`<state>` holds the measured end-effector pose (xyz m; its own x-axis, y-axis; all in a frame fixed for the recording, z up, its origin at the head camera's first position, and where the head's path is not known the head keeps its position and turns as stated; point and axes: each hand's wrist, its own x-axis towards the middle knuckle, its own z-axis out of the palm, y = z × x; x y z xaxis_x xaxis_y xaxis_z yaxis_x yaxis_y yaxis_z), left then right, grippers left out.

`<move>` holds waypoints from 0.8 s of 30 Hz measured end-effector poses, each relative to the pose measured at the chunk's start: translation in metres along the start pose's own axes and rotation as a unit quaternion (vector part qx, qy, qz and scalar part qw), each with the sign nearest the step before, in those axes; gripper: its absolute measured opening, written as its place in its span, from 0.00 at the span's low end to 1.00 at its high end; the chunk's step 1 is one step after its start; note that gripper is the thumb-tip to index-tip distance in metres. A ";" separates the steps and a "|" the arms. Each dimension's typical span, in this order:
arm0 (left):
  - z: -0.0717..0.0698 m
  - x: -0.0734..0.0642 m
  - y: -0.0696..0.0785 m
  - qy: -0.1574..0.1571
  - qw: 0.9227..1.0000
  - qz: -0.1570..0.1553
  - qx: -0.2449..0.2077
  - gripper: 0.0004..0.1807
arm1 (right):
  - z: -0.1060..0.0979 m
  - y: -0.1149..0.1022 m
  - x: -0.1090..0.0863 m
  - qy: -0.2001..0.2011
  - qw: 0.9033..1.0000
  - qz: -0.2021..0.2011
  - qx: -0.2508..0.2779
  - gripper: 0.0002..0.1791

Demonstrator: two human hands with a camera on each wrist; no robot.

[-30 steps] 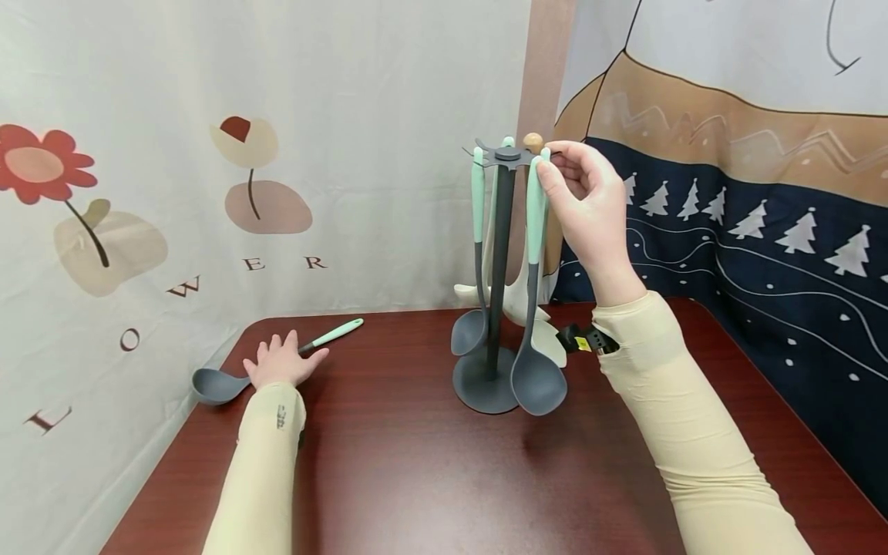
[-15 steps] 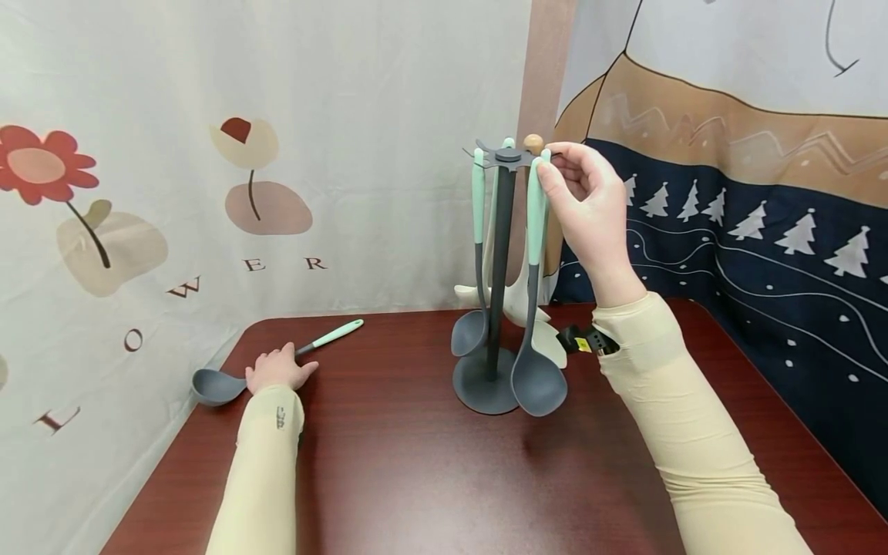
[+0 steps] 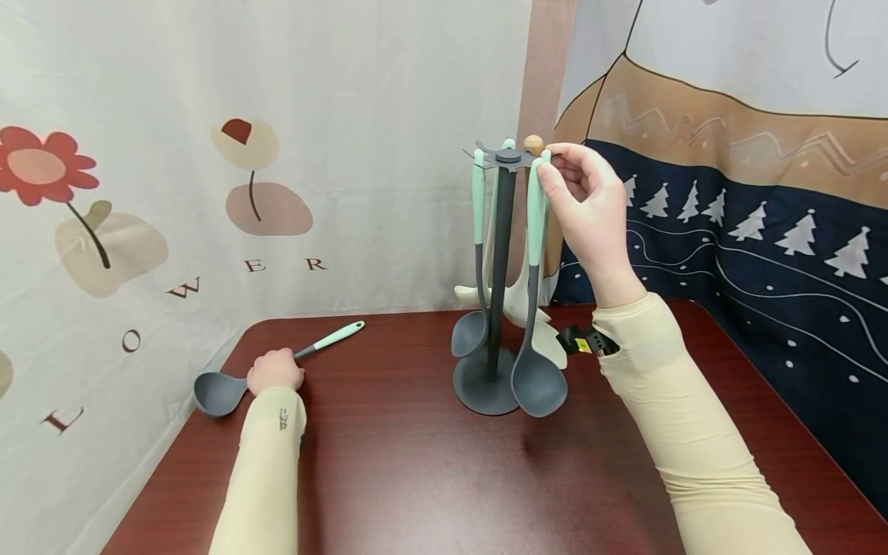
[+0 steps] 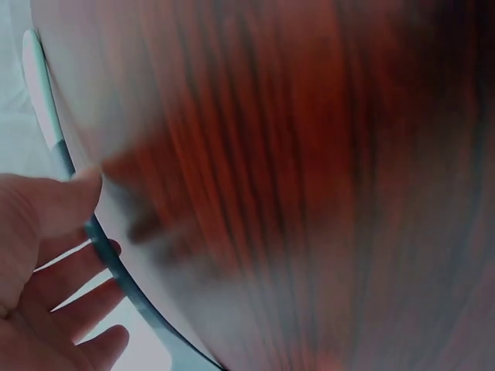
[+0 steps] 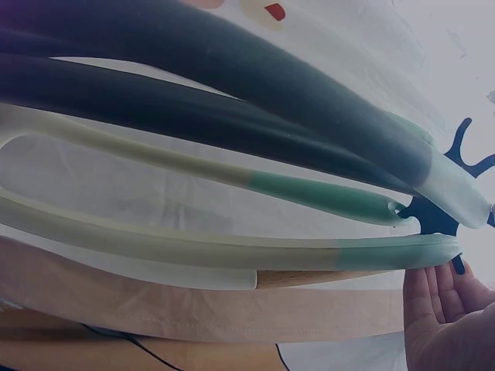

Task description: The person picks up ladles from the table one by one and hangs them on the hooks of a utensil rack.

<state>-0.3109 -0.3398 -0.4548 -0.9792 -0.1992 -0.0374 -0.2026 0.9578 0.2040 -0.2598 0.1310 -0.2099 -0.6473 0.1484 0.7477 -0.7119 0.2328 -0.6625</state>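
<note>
My left hand [image 3: 275, 372] grips a grey ladle [image 3: 220, 393] around its shaft at the table's far left. Its bowl points left and its mint handle to the back right. In the left wrist view, the thumb and fingers [image 4: 58, 205] lie on either side of the shaft. Up at the top of a dark grey utensil rack [image 3: 503, 262], my right hand [image 3: 590, 208] pinches the mint handle end of a hanging cream utensil [image 5: 271, 251], beside a rack hook. A second grey ladle [image 3: 539, 381] hangs in front, partly covering the cream one.
A smaller grey ladle [image 3: 470, 333] and other cream utensils [image 3: 516, 299] also hang from the rack. A wooden knob [image 3: 533, 145] shows behind its top. The dark red table [image 3: 395, 462] ends at a printed curtain [image 3: 388, 231].
My left hand has closed its spread fingers round the ladle's shaft, and the ladle has shifted slightly. My right hand has stayed in place at the rack.
</note>
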 end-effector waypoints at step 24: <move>-0.012 -0.008 0.031 0.038 0.997 0.059 -0.024 0.05 | -0.001 0.001 0.001 0.000 1.000 0.012 0.003 0.18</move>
<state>-0.3094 -0.3108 -0.4364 -0.9928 -0.1018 0.0629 -0.0831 0.9647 0.2497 -0.2612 0.1319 -0.2097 -0.6642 0.1542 0.7315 -0.6978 0.2229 -0.6807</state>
